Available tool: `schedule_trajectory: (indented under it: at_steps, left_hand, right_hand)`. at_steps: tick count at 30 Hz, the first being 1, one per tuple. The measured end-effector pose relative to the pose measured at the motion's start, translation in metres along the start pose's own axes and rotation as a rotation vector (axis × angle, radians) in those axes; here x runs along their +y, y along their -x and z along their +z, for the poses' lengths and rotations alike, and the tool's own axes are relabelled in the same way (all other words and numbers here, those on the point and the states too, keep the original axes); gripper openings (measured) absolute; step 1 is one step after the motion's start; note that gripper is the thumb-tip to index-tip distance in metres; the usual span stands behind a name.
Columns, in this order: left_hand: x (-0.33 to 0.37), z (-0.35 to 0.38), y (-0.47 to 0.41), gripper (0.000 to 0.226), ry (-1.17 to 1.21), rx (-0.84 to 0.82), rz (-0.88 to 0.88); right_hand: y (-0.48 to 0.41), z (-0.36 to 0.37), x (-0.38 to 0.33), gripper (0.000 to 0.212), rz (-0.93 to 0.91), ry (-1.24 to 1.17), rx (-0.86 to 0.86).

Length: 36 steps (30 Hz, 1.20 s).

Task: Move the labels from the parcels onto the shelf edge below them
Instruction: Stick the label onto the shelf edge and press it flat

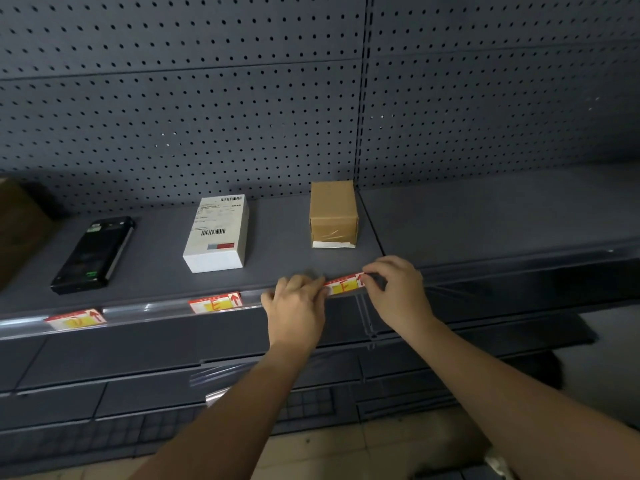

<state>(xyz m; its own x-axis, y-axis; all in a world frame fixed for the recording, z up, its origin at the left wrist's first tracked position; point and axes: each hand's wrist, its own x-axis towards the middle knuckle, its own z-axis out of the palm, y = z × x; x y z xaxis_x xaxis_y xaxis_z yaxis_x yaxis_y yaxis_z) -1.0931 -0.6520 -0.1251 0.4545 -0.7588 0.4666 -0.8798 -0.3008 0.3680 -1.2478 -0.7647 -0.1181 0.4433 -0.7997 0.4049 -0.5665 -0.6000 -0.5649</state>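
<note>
Head view: third label (344,285) at shelf edge (156,308) below brown parcel (333,213), long axis along rail. Left hand (296,303) pinching left end, right hand (398,289) right end, equally near.

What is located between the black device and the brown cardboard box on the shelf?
In the head view, a white box with barcode labels lies between the black device and the brown cardboard box, apart from both; the shelf around it is bare.
</note>
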Motion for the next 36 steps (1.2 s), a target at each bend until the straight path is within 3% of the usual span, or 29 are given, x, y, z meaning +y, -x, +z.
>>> schedule_trajectory:
  at_steps: [7, 12, 22, 30, 36]
  left_hand:
    - [-0.003, 0.011, -0.001, 0.009, -0.044, 0.081, 0.07]
    - [0.002, 0.013, -0.006, 0.006, -0.043, 0.07, 0.049]
    - [-0.016, 0.004, -0.027, 0.005, 0.067, -0.108, 0.214]
    - [-0.018, 0.006, -0.019, 0.004, 0.123, -0.099, 0.114]
    - [-0.012, 0.008, -0.019, 0.008, 0.113, -0.103, 0.182]
  right_hand:
    - [-0.009, -0.003, 0.02, 0.006, -0.225, -0.011, 0.065]
    - [-0.009, -0.002, 0.031, 0.005, -0.302, -0.036, -0.012]
    - [-0.014, -0.01, 0.031, 0.005, -0.273, 0.053, -0.136]
    - [-0.009, -0.009, 0.023, 0.008, -0.241, 0.09, -0.142]
    - [-0.007, -0.014, 0.028, 0.008, -0.221, 0.106, -0.154]
